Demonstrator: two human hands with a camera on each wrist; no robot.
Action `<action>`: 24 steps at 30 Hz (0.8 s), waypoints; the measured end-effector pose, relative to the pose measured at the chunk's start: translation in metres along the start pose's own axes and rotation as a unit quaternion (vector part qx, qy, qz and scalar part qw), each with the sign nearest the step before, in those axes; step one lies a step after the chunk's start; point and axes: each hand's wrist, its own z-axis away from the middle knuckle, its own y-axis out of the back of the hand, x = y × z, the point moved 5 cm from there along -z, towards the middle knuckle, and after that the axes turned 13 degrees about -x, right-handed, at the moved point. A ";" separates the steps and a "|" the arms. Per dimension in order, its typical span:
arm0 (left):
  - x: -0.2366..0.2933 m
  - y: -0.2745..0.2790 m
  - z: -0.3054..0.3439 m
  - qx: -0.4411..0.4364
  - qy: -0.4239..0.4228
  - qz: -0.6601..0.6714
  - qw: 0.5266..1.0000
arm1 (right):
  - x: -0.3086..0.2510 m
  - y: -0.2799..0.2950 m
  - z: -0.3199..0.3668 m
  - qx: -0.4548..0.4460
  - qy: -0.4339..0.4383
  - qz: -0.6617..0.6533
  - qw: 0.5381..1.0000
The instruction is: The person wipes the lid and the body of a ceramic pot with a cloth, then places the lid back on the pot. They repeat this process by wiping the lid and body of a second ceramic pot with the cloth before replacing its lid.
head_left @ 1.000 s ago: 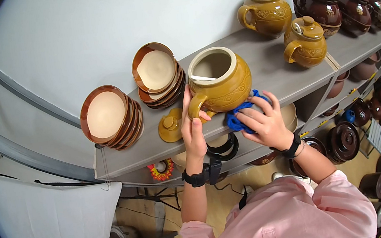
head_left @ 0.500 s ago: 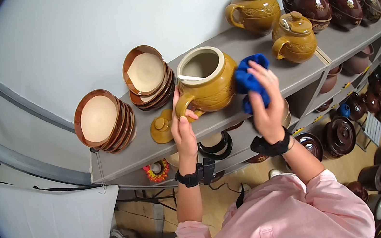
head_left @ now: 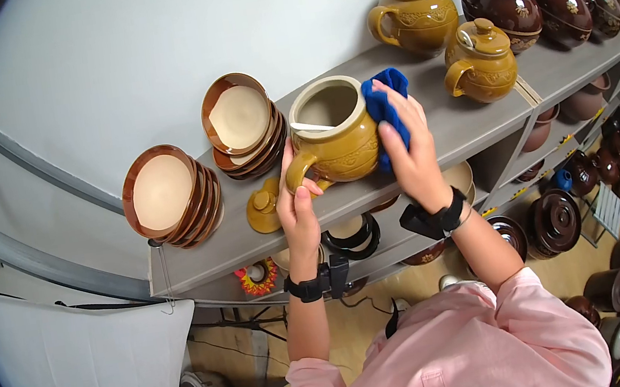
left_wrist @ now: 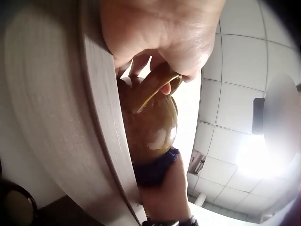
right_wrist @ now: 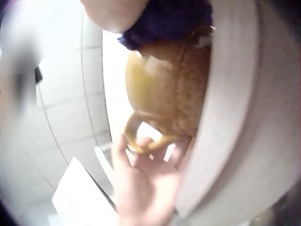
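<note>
A mustard-brown pot [head_left: 334,142] without its lid stands on the grey shelf, a white spoon handle [head_left: 311,127] inside its mouth. The left hand [head_left: 302,222] grips the pot's handle [head_left: 298,173], thumb on the outside; the left wrist view shows the fingers [left_wrist: 141,63] around it. Against the pot's right side the right hand [head_left: 413,147] presses a blue cloth [head_left: 387,111], its fingers extended over the fabric. In the right wrist view the cloth [right_wrist: 171,21] touches the glazed wall [right_wrist: 160,84]. A matching lid [head_left: 262,210] lies on the shelf left of the left hand.
Two stacks of brown-rimmed bowls [head_left: 164,192] [head_left: 239,119] stand at the left of the shelf [head_left: 209,265]. Two lidded mustard pots [head_left: 420,16] [head_left: 482,62] and several dark brown jars [head_left: 509,3] are at the right. More pottery sits on lower shelves and the floor.
The right hand and blue cloth have moved from the pot's lower front, out to the right, then back against its right side. The left hand keeps its grip on the handle.
</note>
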 end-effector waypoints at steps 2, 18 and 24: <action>0.000 0.001 0.000 0.000 0.005 -0.005 1.000 | 0.032 -0.004 -0.007 -0.010 -0.158 -0.237 0.959; 0.002 -0.003 0.002 0.030 0.011 -0.001 0.999 | -0.032 -0.018 0.025 -0.039 -0.034 0.044 0.998; -0.005 0.003 0.001 0.038 0.036 0.074 0.996 | -0.037 -0.006 0.006 -0.090 0.023 0.096 0.991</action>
